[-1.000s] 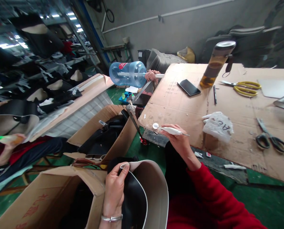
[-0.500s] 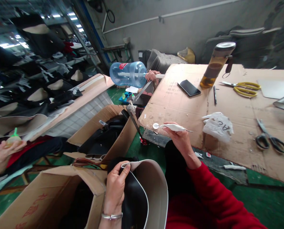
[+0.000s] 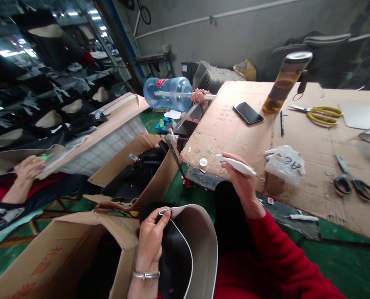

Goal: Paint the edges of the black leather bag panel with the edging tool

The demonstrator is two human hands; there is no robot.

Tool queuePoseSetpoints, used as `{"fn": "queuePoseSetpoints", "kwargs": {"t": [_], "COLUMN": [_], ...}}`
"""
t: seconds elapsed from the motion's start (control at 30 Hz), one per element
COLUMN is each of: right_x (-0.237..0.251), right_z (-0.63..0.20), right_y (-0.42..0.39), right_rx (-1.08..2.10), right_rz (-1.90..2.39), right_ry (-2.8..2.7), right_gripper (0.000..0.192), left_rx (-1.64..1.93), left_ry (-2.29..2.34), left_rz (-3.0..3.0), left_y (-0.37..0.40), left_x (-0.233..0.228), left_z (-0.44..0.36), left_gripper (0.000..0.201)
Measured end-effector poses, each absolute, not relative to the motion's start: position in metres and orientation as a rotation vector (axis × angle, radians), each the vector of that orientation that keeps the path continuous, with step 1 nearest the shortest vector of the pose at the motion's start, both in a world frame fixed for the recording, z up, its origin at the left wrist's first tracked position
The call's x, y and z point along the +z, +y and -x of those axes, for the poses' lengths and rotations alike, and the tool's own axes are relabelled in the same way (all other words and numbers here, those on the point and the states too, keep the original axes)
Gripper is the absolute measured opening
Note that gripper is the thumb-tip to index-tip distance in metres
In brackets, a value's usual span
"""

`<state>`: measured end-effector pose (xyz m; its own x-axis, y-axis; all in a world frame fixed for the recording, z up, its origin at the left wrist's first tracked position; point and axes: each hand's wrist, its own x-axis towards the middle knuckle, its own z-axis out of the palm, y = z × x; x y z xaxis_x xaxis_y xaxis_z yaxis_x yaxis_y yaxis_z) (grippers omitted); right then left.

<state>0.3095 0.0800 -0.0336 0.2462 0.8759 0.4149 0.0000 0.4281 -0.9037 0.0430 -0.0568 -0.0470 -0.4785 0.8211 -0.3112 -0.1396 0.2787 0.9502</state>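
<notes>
My left hand [image 3: 152, 241] pinches the folded edge of a black leather-like piece [image 3: 175, 257] with a beige lining, which curls over beside an open carton. Above the table's near edge, my right hand [image 3: 242, 182] is closed round a white-handled tool [image 3: 234, 162] with a thin metal point at each end. The left point of that tool is up and to the right of a small white round cap [image 3: 203, 162] on the table, apart from it. What the cap holds is too small to make out.
On the cardboard-covered table [image 3: 222, 133] are a phone [image 3: 249, 113], a tea bottle [image 3: 283, 85], a pen [image 3: 282, 123], yellow-handled scissors [image 3: 324, 115], black scissors [image 3: 349, 180] and a plastic bag [image 3: 286, 164]. Cartons [image 3: 63, 253] stand at left. Another person's hand [image 3: 29, 168] holds something with a green tip.
My right hand has lifted the white-handled tool's left point off the cap, moving slightly right. My left hand keeps its pinch. The other person's hand has moved right and up.
</notes>
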Motion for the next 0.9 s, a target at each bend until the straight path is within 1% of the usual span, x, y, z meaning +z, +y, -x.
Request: {"fn": "queuePoseSetpoints", "kwargs": {"t": [0.07, 0.13, 0.27, 0.33, 0.47, 0.6, 0.9], "right_x": [-0.033, -0.032, -0.031, -0.030, -0.033, -0.039, -0.048], "right_z": [-0.310, -0.307, -0.291, -0.280, -0.261, -0.253, -0.250], "right_y": [0.078, 0.071, 0.048, 0.034, 0.018, 0.017, 0.018], "right_rx": [0.752, 0.854, 1.251, 1.435, 1.651, 1.705, 1.729], "right_rz": [0.970, 0.958, 0.854, 0.805, 0.751, 0.656, 0.656], "right_ry": [-1.122, -1.082, -1.121, -1.157, -1.198, -1.260, -1.282], "right_gripper": [0.027, 0.031, 0.029, 0.032, 0.037, 0.036, 0.038], "left_rx": [1.346, 1.344, 1.318, 1.300, 1.278, 1.259, 1.241], "left_ry": [1.649, 1.644, 1.643, 1.643, 1.634, 1.625, 1.629], "left_rz": [-0.665, -0.695, -0.735, -0.751, -0.820, -0.861, -0.873], "left_y": [-0.058, -0.059, -0.060, -0.061, -0.063, -0.064, -0.064], "left_x": [-0.049, -0.050, -0.051, -0.051, -0.051, -0.052, -0.050], "left_z": [-0.044, -0.045, -0.047, -0.048, -0.048, -0.047, -0.046], "left_gripper": [0.049, 0.046, 0.040, 0.039, 0.034, 0.033, 0.032]}}
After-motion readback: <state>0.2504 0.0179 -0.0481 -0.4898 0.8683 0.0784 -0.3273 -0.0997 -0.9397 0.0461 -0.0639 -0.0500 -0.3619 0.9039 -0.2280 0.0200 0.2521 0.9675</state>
